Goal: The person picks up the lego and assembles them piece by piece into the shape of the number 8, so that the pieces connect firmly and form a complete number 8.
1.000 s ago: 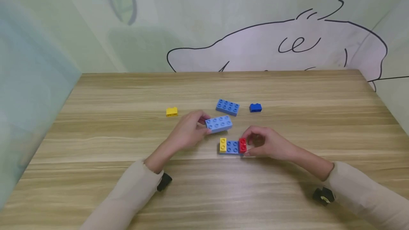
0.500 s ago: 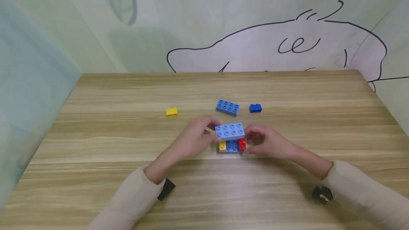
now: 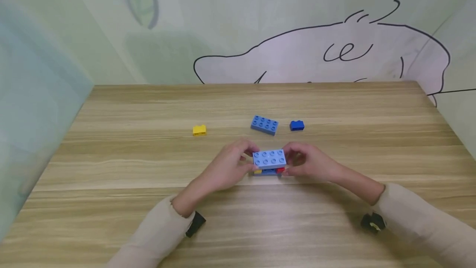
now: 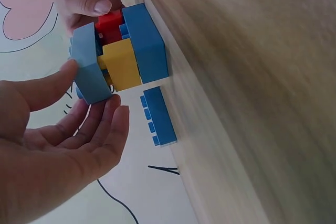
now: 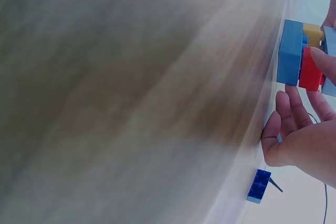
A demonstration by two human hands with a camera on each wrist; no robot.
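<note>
My left hand (image 3: 232,168) pinches a light blue toy building brick (image 3: 268,159) between thumb and fingers, just above a small stack. That stack has a blue brick (image 4: 147,43) at its base on the table, with a yellow brick (image 4: 123,65) and a red brick (image 5: 310,71) side by side on top. In the left wrist view, a narrow gap with studs showing separates the light blue brick from the yellow one. My right hand (image 3: 316,163) grips the stack's right end, its thumb on the red brick. From the head, the light blue brick hides most of the stack.
Behind the hands on the wooden table (image 3: 148,111) lie a loose blue brick (image 3: 264,125), a small dark blue brick (image 3: 297,125) to its right, and a small yellow brick (image 3: 199,130) to the left. A wall with drawn figures borders the far edge.
My left hand has carried the light blue brick right and nearer, from behind the stack to over it. The right hand has stayed at the red brick, shifting only slightly.
</note>
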